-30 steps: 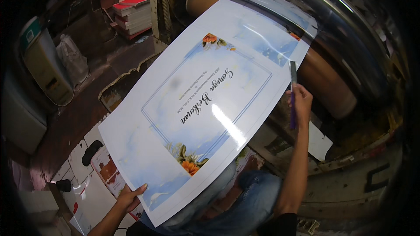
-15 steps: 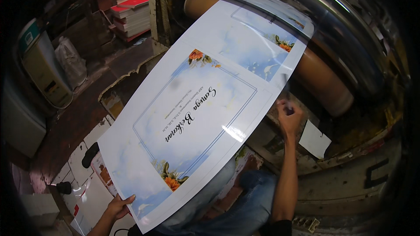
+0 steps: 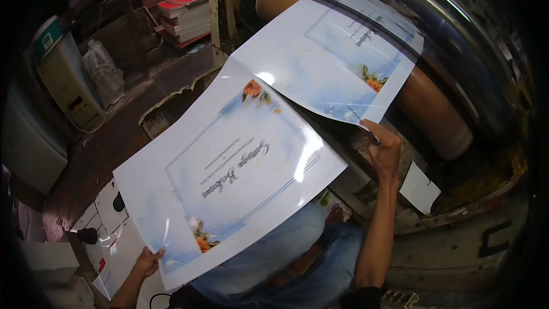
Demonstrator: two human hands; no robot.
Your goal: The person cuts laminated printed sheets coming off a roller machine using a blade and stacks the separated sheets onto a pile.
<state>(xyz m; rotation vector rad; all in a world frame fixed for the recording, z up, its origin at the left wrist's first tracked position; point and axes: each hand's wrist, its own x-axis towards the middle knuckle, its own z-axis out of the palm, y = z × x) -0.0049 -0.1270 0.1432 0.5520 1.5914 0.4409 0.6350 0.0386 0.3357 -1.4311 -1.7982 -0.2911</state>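
A glossy printed sheet (image 3: 229, 171), pale blue with orange flowers at two corners and a thin frame, hangs in front of me. My left hand (image 3: 147, 262) grips its lower left corner. It is still joined at one corner to a second printed sheet (image 3: 337, 57) that lies over a brown roller (image 3: 434, 114) of the machine. My right hand (image 3: 384, 149) holds a thin blade (image 3: 361, 121) at the lower edge of that second sheet, where the two prints part. My knees in blue jeans (image 3: 297, 269) show below the sheet.
A large shiny metal drum (image 3: 469, 34) arcs over the roller at the right. A small white card (image 3: 420, 187) hangs on the machine front. Stacked books (image 3: 186, 17) sit at the back; a beige appliance (image 3: 66, 83) and a white panel (image 3: 108, 223) are at the left.
The long print has come apart along a cut: the near sheet has swung down and left with my left hand, and my right hand has moved down and in with the blade.
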